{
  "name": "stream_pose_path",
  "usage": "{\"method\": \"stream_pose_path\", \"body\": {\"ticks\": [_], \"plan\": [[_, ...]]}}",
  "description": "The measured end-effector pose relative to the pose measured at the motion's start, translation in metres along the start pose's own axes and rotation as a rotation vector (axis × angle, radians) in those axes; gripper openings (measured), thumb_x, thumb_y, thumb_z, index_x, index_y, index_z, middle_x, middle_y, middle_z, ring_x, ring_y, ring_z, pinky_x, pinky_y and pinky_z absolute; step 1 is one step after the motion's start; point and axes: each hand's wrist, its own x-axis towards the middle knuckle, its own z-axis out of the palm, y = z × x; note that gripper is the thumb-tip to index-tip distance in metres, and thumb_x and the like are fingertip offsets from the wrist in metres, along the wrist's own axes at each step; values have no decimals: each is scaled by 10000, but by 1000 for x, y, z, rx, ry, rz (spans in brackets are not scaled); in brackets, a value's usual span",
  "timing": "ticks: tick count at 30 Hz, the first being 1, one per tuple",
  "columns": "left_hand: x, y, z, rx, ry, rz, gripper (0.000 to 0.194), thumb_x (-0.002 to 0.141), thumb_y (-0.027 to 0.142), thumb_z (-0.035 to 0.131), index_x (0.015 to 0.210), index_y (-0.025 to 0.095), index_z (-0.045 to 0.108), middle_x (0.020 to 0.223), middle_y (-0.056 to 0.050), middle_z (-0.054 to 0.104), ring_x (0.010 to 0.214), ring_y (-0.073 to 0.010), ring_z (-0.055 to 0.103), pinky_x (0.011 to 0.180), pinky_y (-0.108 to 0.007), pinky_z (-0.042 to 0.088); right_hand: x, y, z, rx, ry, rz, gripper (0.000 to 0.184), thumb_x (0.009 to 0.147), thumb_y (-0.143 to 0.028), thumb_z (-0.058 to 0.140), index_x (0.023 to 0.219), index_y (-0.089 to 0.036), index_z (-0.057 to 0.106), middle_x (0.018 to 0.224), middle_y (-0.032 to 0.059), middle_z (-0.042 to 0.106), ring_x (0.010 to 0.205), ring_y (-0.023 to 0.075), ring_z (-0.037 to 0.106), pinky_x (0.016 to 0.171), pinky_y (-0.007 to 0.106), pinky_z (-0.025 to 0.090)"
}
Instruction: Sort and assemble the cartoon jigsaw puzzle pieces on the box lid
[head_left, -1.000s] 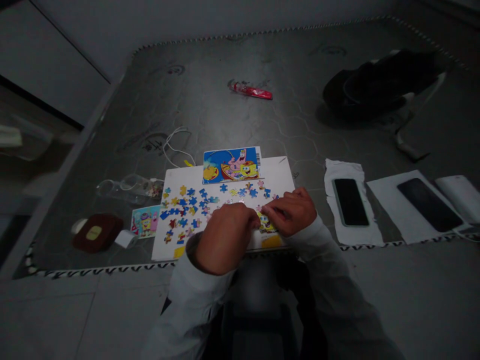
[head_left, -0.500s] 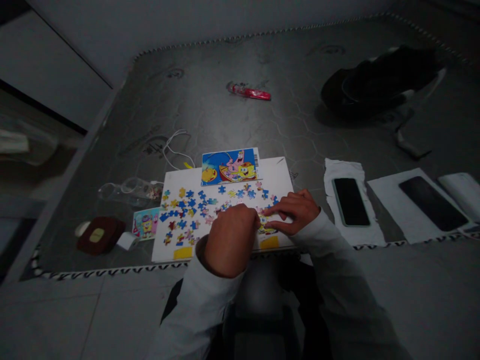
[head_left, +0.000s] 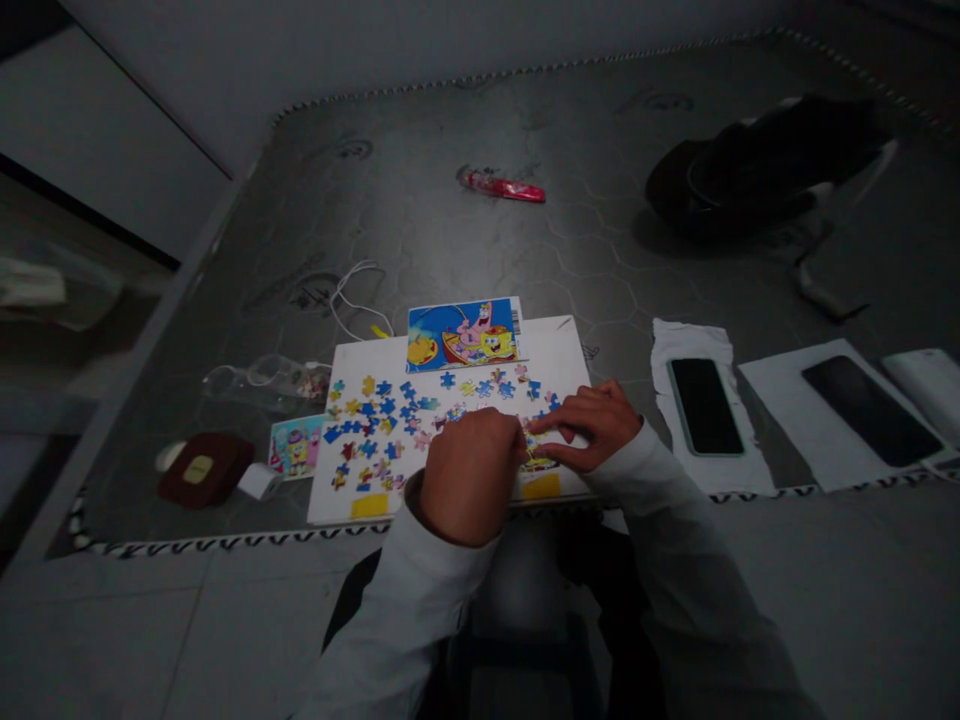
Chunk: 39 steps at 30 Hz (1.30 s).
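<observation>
A white board lies on the grey mattress in front of me, scattered with several loose jigsaw pieces in blue, yellow and pink. A cartoon reference picture rests at the board's far edge. My left hand is curled, knuckles up, over the joined yellow patch of puzzle near the board's front. My right hand rests beside it with fingers bent and pressed on that patch. What the left fingers hold is hidden.
A second small cartoon card, a dark red pouch and a clear bag lie left of the board. A white cable and a red wrapper lie farther off. Two phones on white paper and a black bag sit right.
My right hand has drawn back slightly toward me and its fingers have spread over the joined pieces. My left hand has shifted a little right. The view has tilted slightly.
</observation>
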Motion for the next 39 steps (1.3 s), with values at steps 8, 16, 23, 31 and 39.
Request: {"method": "stream_pose_path", "body": {"ticks": [8,16,23,31,39], "plan": [[-1,-3,0,23,-34,-9,166,957,296,641,972,220,788,1010,-87,792,976,-306,734,802,-397,534,1,-1,0,33,-35,8,211,849,-496,795,989,-337,798,638,-78,662,687,121,565,795,346,232],[-1,-2,2,37,-58,-12,250,987,317,581,1015,178,787,1009,-126,797,982,-326,746,840,-424,555,0,-3,2,39,-33,9,201,877,-500,767,986,-332,796,645,-75,662,698,124,567,794,351,235],[-7,-5,-3,47,-75,-16,295,989,378,594,1000,158,790,994,-154,794,973,-350,749,819,-438,558,1,-2,2,24,-13,-16,195,873,-490,776,984,-330,795,636,-86,654,684,109,574,793,350,240],[-1,-7,0,47,-50,-28,287,952,426,658,974,177,800,951,-129,794,953,-325,740,820,-416,548,2,-2,2,18,-34,1,178,869,-482,768,973,-340,793,627,-83,662,683,119,565,799,353,239],[-5,-6,0,65,-49,-17,273,947,399,658,1025,175,794,913,-135,789,954,-342,749,810,-430,564,1,-2,2,-9,-24,-20,194,888,-496,752,986,-334,794,620,-80,651,679,118,568,790,350,242]]}}
